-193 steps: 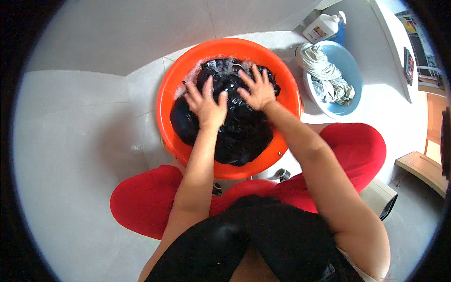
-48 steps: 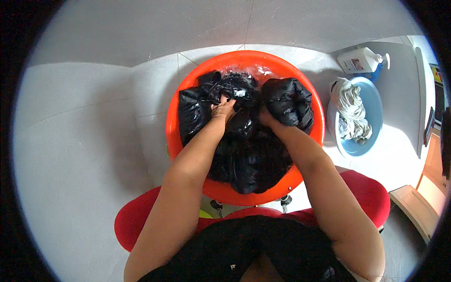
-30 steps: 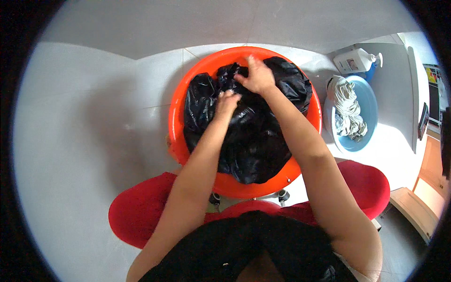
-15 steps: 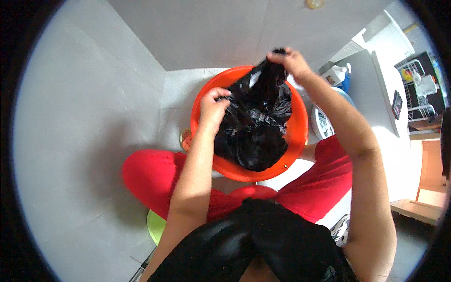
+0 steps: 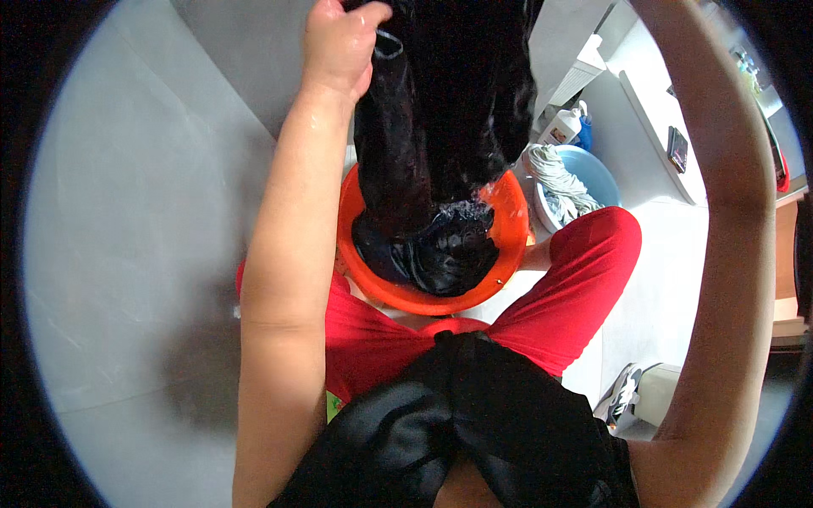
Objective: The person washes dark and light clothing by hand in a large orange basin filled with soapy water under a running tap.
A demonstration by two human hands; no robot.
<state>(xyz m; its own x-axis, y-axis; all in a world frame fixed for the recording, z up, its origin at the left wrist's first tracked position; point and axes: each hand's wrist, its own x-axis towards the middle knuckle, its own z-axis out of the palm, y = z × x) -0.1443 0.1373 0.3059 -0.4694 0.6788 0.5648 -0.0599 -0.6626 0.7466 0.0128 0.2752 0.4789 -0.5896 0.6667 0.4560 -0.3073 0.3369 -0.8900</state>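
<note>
A wet black garment (image 5: 457, 93) hangs stretched up high above a round orange basin (image 5: 511, 224). My left hand (image 5: 340, 46) is closed on the garment's upper left side, with one finger sticking out across it. My raised right arm runs up the right side, and its hand lies beyond the top edge of the view. Water runs off the hanging cloth into the basin. Dark water and more black cloth (image 5: 449, 262) fill the basin, which stands between my red-trousered legs.
Right of the basin, a pale blue tub (image 5: 593, 179) holds a bunched light cloth (image 5: 559, 182). Behind it stand a white bottle (image 5: 561, 127) and a blue one. A dark phone (image 5: 677, 150) lies on the white ledge. A sneaker (image 5: 625, 394) is at lower right; grey wall rises left.
Both arms have lifted, drawing the black garment up out of the basin until it hangs full length. My right hand has passed out of view at the top.
</note>
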